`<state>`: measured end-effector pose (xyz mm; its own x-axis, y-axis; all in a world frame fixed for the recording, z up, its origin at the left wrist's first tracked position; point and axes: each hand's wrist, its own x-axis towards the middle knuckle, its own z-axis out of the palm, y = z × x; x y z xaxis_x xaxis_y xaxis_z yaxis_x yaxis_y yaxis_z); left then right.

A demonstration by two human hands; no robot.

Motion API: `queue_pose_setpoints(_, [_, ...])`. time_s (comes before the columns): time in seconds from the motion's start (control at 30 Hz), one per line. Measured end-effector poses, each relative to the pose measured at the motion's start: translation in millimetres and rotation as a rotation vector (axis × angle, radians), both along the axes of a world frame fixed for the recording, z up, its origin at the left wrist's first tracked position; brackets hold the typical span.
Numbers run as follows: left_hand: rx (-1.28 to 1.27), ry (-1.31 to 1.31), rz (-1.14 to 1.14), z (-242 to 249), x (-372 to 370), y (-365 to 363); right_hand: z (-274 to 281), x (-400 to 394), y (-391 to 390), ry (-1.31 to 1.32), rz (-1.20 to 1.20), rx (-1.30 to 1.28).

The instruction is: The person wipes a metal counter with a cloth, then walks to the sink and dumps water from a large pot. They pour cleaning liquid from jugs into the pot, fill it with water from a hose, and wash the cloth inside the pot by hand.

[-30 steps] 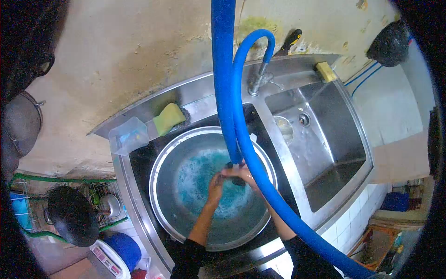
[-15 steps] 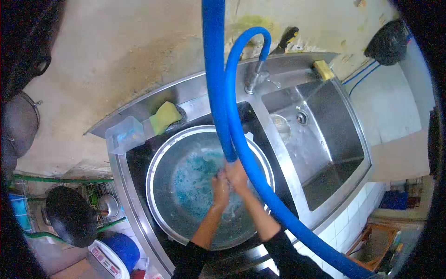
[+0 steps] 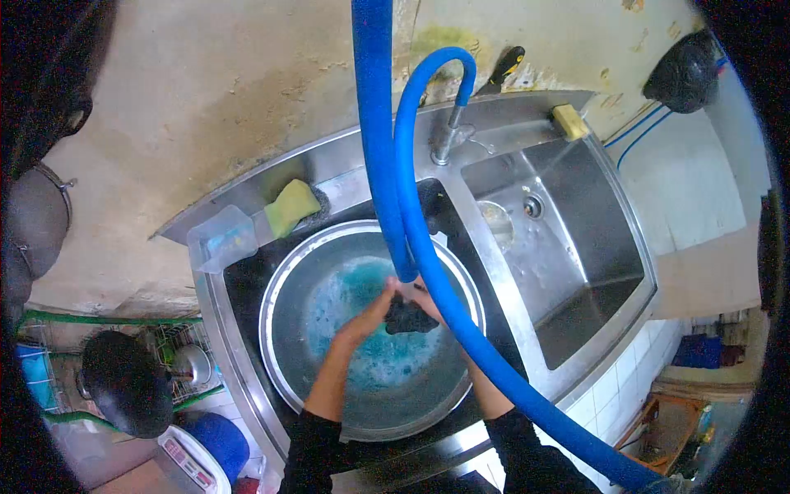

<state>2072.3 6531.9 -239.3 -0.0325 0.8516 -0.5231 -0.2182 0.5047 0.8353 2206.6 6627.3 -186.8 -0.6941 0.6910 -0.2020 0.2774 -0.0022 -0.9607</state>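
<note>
A large round metal pot [image 3: 276, 362] stands in the left basin, holding bluish, foamy water [image 3: 374, 370]. Above that water, a black crumpled thing [image 3: 411, 317], whose kind I cannot make out, is held between both hands. My left hand [image 3: 378, 307] grips it from the left, fingers closed near the hose mouth. My right hand [image 3: 425, 301] closes on its other side, partly hidden behind the blue hose [image 3: 428, 247]. The hose's end hangs just over my fingers, and water seems to run from it.
A yellow-green sponge [image 3: 294, 207] and a clear plastic tub [image 3: 224, 239] sit on the left ledge. The faucet [image 3: 444, 144] rises between the basins. Another sponge [image 3: 569, 122] lies by the right basin [image 3: 605, 247]. A black wok [image 3: 123, 383] is at lower left.
My hands were pressed together under the hose mouth. They have moved apart slightly, and the black crumpled thing now shows between them. The foam pattern has shifted.
</note>
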Motion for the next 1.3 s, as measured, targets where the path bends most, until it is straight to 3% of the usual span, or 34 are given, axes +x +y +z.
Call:
queue_pose_setpoints(0.07, [0.084, -0.039, -0.089, 24, -13, 4, -24, 2, 1, -0.029, 0.074, 0.057])
queue_pose_setpoints(0.13, [0.079, 0.021, -0.202, 1, -21, -7, -47, 5, 5, -0.193, -0.092, 0.172])
queue_pose_setpoints(0.17, [0.079, 0.083, -0.311, -13, -20, -12, -27, 1, 2, -0.196, -0.092, 0.171])
queue_pose_setpoints(0.2, [0.078, 0.082, -0.313, -28, -12, -18, -6, -6, -3, 0.104, -0.312, -0.123])
queue_pose_setpoints(0.23, [0.108, 0.009, -0.045, -41, 4, -26, 9, -16, -9, 0.408, -0.525, -0.419])
queue_pose_setpoints(0.27, [0.14, -0.062, 0.221, -58, 21, -32, 1, -26, -14, 0.411, -0.528, -0.419])
queue_pose_setpoints(0.3, [0.192, -0.63, 0.608, -85, 40, -31, -13, -37, -22, 0.316, -0.716, -0.253])
queue_pose_setpoints(0.33, [0.195, -0.631, 0.606, -72, 48, -21, -14, -35, -31, 0.142, -0.704, -0.156])
queue_pose_setpoints(0.4, [0.31, -0.917, 0.951, -32, 55, -6, -18, -31, -51, -0.222, -0.669, 0.026])
queue_pose_setpoints(0.47, [0.273, -1.081, 0.745, -120, 47, -26, -13, -33, -81, -0.356, -0.52, 0.212])
queue_pose_setpoints(0.5, [0.141, -0.562, 0.657, -115, 52, -28, -9, -35, -79, -0.32, -0.562, 0.202])
queue_pose_setpoints(0.57, [-0.002, 0.193, 0.829, -79, 82, -15, -21, -41, -45, -0.253, -0.488, 0.141])
queue_pose_setpoints(0.6, [-0.011, 0.195, 0.826, -93, 77, -21, -29, -39, -48, -0.221, -0.451, 0.11])
queue_pose_setpoints(0.63, [-0.028, 0.354, 0.603, -121, 63, -25, -37, -37, -51, -0.19, -0.414, 0.078])
queue_pose_setpoints(0.73, [-0.31, -0.214, 0.616, -35, 44, 4, -42, -25, -73, -0.326, -0.439, 0.41])
queue_pose_setpoints(0.8, [-0.01, -0.578, 0.969, -75, 66, 9, -20, -33, -53, -0.461, -0.477, 0.427])
queue_pose_setpoints(0.83, [-0.004, -0.577, 0.965, -69, 68, 12, -28, -34, -42, -0.457, -0.481, 0.431])
queue_pose_setpoints(0.87, [0.056, -0.243, 0.802, -54, 70, 9, -40, -34, -34, -0.374, -0.524, 0.347])
queue_pose_setpoints(0.93, [0.139, 0.071, 0.642, -28, 58, 19, -44, -29, -28, -0.285, -0.555, 0.293])
queue_pose_setpoints(0.97, [0.147, -0.129, 0.493, -16, 29, 11, -31, -25, -56, -0.342, -0.509, 0.297])
queue_pose_setpoints(1.07, [-0.196, -0.3, 0.621, -55, 37, 22, -27, -22, -57, -0.464, -0.405, 0.175])
queue_pose_setpoints(1.13, [0.027, -0.539, 0.769, -51, 48, 2, -66, -21, -34, -0.469, -0.466, 0.225])
queue_pose_setpoints(1.2, [0.045, -0.6, 0.843, -32, 54, -13, -17, -19, -21, -0.218, -0.669, 0.136])
queue_pose_setpoints(1.23, [0.065, -0.672, 0.908, -28, 57, -22, -63, -12, -16, 0.034, -0.651, -0.124])
queue_pose_setpoints(1.3, [0.086, -0.795, 0.96, -53, 62, -36, -27, -9, -28, 0.092, -0.637, -0.352])
